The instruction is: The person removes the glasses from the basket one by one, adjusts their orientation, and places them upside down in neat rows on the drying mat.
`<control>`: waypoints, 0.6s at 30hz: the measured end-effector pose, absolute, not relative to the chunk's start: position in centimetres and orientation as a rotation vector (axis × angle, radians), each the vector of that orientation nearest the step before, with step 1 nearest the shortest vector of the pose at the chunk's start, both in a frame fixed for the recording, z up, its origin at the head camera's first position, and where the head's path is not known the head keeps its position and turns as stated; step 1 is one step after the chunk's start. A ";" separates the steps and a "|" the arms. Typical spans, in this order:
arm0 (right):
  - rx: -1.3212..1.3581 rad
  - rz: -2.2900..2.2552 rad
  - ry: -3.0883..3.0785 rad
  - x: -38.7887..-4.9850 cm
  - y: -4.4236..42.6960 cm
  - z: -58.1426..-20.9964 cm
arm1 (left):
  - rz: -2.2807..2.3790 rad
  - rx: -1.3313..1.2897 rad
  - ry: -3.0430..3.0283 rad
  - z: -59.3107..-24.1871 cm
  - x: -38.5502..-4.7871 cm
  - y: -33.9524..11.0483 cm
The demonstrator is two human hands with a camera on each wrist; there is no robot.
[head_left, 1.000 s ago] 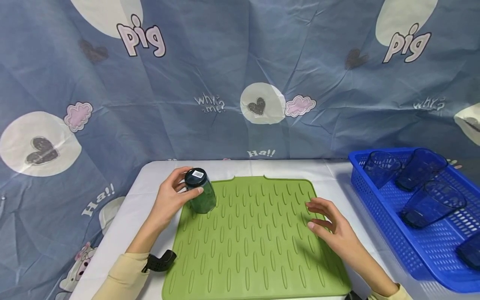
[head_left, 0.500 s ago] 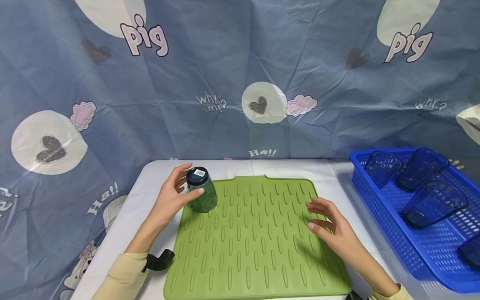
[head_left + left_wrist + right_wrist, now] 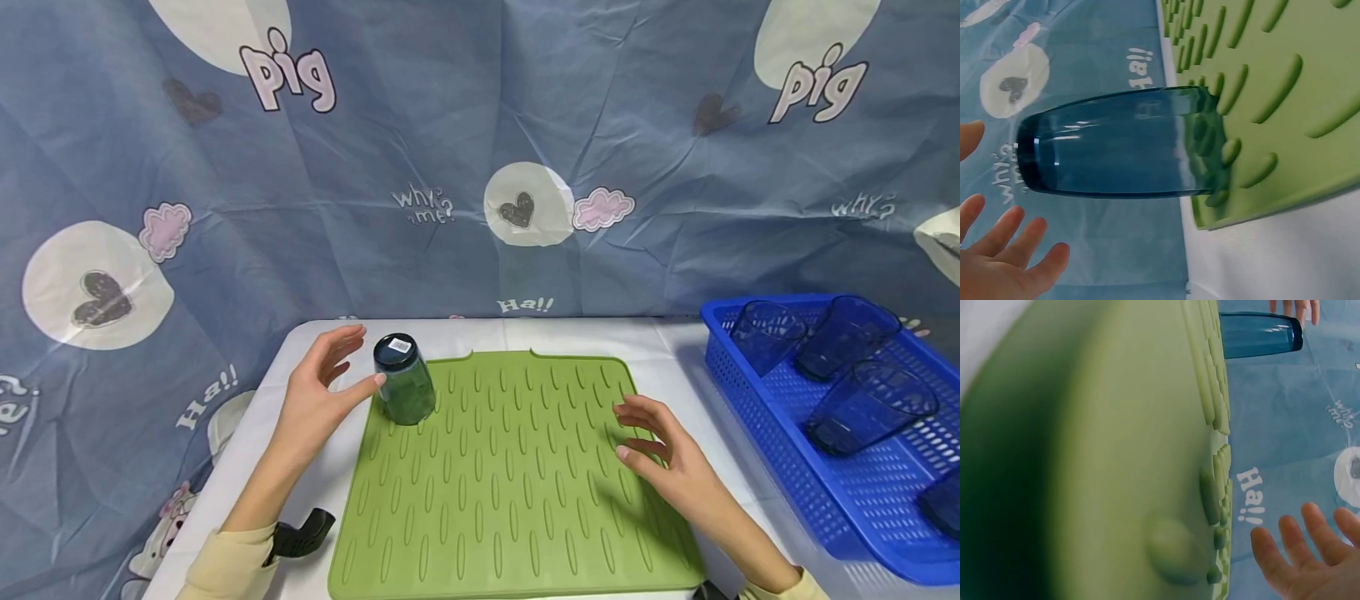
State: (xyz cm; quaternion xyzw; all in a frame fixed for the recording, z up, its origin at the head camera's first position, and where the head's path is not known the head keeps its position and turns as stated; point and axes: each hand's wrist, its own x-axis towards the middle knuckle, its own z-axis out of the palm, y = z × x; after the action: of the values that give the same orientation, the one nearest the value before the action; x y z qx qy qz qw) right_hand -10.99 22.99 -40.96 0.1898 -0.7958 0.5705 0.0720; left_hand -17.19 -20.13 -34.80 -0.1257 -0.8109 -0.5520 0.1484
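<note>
A blue-tinted drinking glass [image 3: 406, 387] stands upside down on the far left corner of the green ridged mat [image 3: 510, 475], its labelled base facing up. Just left of the glass is my left hand [image 3: 318, 392], fingers spread and relaxed, holding nothing. In the left wrist view a gap shows between the fingers [image 3: 1022, 244] and the glass [image 3: 1122, 144]. Over the mat's right side hovers my right hand [image 3: 667, 454], loosely curved with nothing in it. The right wrist view shows that hand's fingers [image 3: 1310, 544] apart, with the glass [image 3: 1260, 334] far off.
A blue plastic basket [image 3: 780, 467] stands right of the mat, holding several blue-tinted glasses [image 3: 870, 408] that lean or lie inside. White cloth [image 3: 675, 350] covers the table. Behind it hangs a printed blue curtain [image 3: 420, 275].
My left hand has let go of the glass and drawn back to the left. The glass stays where it stood on the mat. My right hand has hardly moved.
</note>
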 end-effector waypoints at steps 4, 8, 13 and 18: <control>0.571 1.702 -2.398 -11.0 23.0 -41.0 | -1.557 -0.396 -2.330 -34.0 -16.2 -20.1; 0.571 1.688 -2.402 -11.0 23.0 -40.9 | -1.523 -0.475 -2.338 -33.2 -15.1 -19.9; 0.564 1.671 -2.411 -11.0 23.0 -40.8 | -1.476 -0.597 -2.331 -32.2 -13.9 -19.2; 0.551 1.670 -2.424 -11.0 23.0 -40.7 | -1.538 -0.746 -2.332 -31.9 -13.0 -18.4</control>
State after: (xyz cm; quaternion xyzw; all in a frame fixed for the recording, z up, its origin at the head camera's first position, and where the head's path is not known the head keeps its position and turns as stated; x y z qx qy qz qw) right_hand -10.98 23.00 -40.68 0.1835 -0.8072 0.5561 0.0737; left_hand -12.95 -18.40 -31.87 -0.2560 -0.8002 -0.5278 0.1247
